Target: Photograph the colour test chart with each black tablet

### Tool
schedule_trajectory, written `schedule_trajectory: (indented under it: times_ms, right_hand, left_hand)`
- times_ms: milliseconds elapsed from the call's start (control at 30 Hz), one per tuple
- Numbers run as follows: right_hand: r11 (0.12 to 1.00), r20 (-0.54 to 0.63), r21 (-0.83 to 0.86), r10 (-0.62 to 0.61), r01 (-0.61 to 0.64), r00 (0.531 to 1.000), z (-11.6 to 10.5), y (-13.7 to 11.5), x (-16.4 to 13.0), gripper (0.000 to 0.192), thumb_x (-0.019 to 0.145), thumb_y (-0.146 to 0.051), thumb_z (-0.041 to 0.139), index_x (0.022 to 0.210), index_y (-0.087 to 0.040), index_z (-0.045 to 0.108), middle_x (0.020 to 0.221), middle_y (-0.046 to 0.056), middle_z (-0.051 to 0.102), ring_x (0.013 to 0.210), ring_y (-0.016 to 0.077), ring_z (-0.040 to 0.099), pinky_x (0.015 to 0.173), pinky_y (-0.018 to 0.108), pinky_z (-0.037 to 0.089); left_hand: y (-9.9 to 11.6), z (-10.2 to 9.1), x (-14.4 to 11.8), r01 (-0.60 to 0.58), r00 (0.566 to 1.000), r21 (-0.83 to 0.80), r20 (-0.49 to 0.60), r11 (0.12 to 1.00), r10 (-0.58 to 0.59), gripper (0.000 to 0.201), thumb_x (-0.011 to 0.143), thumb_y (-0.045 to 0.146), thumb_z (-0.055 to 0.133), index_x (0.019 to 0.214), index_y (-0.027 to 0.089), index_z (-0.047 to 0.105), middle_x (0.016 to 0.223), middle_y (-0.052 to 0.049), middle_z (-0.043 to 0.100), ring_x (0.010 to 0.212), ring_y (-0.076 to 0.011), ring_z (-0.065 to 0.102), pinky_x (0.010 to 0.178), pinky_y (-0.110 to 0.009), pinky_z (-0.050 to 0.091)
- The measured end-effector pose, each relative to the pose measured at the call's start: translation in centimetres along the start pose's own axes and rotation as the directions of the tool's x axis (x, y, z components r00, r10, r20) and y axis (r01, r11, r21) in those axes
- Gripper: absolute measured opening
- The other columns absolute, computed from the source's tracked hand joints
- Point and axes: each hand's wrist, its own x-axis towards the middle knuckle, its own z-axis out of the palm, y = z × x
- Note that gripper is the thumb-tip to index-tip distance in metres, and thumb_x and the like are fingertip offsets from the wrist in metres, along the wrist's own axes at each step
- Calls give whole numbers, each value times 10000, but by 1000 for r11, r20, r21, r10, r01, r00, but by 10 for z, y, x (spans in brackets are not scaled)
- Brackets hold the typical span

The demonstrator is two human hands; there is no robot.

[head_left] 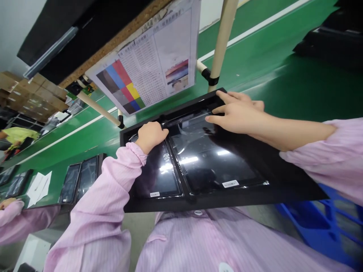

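My sleeves (96,211) are pale pink w/ fine stripes. Black tray (227,198) holds glossy dark screens (210,158) w/ white labels. At 11 o'clock a white chart (150,60) w/ red, blue, yellow, grey blocks; green floor (283,75) w/ white line at 1 o'clock.
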Motion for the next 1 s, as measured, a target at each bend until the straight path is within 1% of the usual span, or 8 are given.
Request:
schedule_trajectory:
  times_ms: [167,267,367,433,500,567,633,1000]
  right_hand:
    - [999,1,47,17,-17,1000,-4,-5,1,362,948,-475,485,1093,-258,736,1640,-43,152,1529,209,120,1212,521,190]
    - [1000,43,-20,18,-17,999,-10,-4,-1,402,939,-501,505,1166,-247,719,1642,-28,143,1525,266,138,1177,560,243]
    - [982,-12,-92,-164,162,986,-12,6,-15,456,924,-516,507,1230,-240,703,1628,15,214,1491,320,232,1141,568,290]
    - [897,-61,-136,-430,419,901,-12,15,-33,457,947,-544,438,1178,-282,733,1603,11,285,1468,321,288,1131,570,292]
    - [745,-53,-201,-656,635,753,-12,23,-55,477,985,-558,339,1115,-354,751,1584,-28,322,1453,332,316,1093,610,294]
    - [616,-38,-265,-776,742,630,-12,30,-76,492,1006,-536,292,1085,-389,754,1574,-54,338,1427,350,351,1035,627,326]
    - [554,-25,-290,-819,780,573,-12,36,-92,473,1003,-526,308,1073,-393,757,1565,-53,355,1400,360,385,997,613,362]
    - [547,50,-223,-820,807,570,-11,54,-116,380,866,-627,471,1222,-606,601,1522,-93,400,1380,332,406,893,613,412]
  left_hand:
    - [-4,-6,1,-73,996,-23,52,997,74,448,930,429,465,1011,86,741,1005,-203,733,961,-318,702,825,-390,532]
    - [-14,-19,-15,-175,982,-71,55,982,179,487,959,495,444,956,97,725,933,-163,726,918,-291,691,824,-373,521]
    - [-30,-28,-51,-290,957,-107,-7,951,291,426,985,447,434,936,122,706,869,-113,686,840,-243,656,823,-366,512]
    - [-45,-24,-83,-408,913,-109,-16,906,409,378,996,378,428,977,135,716,899,-104,654,866,-234,622,862,-388,507]
    - [-63,-14,-113,-555,828,-135,1,821,560,340,1000,318,429,1105,172,717,1004,-107,624,987,-248,579,927,-424,495]
    - [-83,2,-137,-640,760,-164,6,751,649,340,991,271,452,1248,253,674,1136,-113,575,1123,-275,509,977,-475,476]
    - [-100,17,-155,-644,755,-184,6,743,656,382,981,247,480,1324,332,625,1215,-112,516,1203,-298,445,1003,-517,459]
    - [-125,41,-194,-566,821,-247,-73,787,567,497,940,198,542,1382,423,562,1215,-103,404,1200,-319,367,981,-524,446]
